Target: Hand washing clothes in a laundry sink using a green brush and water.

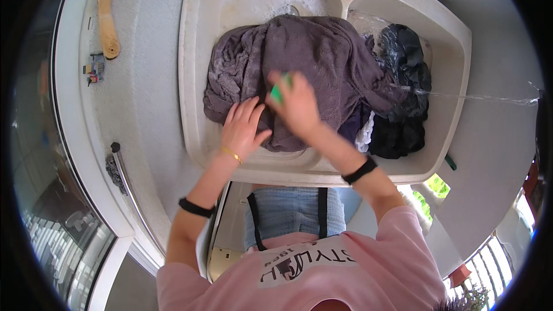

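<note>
A wet grey-brown plush cloth [311,47] is heaped across the washing ledge of a pale laundry sink [203,155]. My right hand [298,103], blurred, is closed around a green object [281,88] against the cloth's middle; it may be a bar of soap or a brush, the blur hides which. My left hand [244,125] lies spread on the cloth's near left edge, fingers apart, palm down. To the right, the cloth's end hangs over the neighbouring basin, where water runs onto dark wet clothes [402,69].
A thin water stream [484,97] enters from the right. Soapy foam [276,0] lies behind the cloth. White fabric [365,134] and black fabric [397,138] sit at the basin's near side. On the left ledge are a wooden piece [107,17] and a metal tube [134,198].
</note>
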Tool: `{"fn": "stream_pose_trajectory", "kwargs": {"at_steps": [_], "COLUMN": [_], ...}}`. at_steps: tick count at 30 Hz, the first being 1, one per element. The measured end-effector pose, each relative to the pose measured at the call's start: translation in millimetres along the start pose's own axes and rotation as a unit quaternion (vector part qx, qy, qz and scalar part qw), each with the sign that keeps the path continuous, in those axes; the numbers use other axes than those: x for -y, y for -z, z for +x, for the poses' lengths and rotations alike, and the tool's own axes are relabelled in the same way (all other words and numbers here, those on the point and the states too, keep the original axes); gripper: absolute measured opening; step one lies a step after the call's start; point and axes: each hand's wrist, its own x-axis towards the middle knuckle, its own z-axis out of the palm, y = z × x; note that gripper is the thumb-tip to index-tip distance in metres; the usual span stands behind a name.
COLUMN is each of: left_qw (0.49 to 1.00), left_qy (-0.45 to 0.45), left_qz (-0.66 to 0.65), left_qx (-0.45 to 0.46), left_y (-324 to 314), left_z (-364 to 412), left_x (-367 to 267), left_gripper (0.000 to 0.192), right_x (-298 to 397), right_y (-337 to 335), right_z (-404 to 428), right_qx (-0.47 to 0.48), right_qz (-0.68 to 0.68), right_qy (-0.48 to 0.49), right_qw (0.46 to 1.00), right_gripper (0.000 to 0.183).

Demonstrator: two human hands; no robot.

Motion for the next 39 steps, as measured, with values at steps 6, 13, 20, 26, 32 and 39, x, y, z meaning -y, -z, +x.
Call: {"fn": "stream_pose_trajectory", "kwargs": {"at_steps": [6, 13, 20, 26, 32, 39], "left_qw": [0.975, 0.978, 0.982, 0.992, 0.986, 0.99], "left_qy": [0.134, 0.121, 0.109, 0.044, 0.081, -0.064], "left_qz": [0.16, 0.157, 0.139, 0.094, -0.002, 0.022], "left_qx": [0.069, 0.068, 0.062, -0.066, 0.143, -0.126], "left_y": [-19, -23, -31, -18, 12, 38], "left_z": [-33, -26, -31, -34, -33, 103], "left_x": [-4, 0, 9, 6, -1, -23], "left_gripper": [0.071, 0.065, 0.068, 0.039, 0.014, 0.027], "right_x": [-4, -18, -29, -22, -12, 9], "right_y": [-29, -35, -28, -34, -13, -12], "right_z": [-62, -1, -13, 1, -73, -94], "right_qx": [0.099, -0.033, 0.01, -0.085, 0.044, 0.055], "right_qz": [-0.074, -0.173, -0.155, -0.109, -0.062, -0.073], "right_qy": [0.09, -0.041, 0.06, -0.04, -0.007, 0.005], "right_qw": [0.988, 0.984, 0.986, 0.99, 0.997, 0.996], "right_gripper": [0.057, 0.034, 0.03, 0.039, 0.049, 0.046]}}
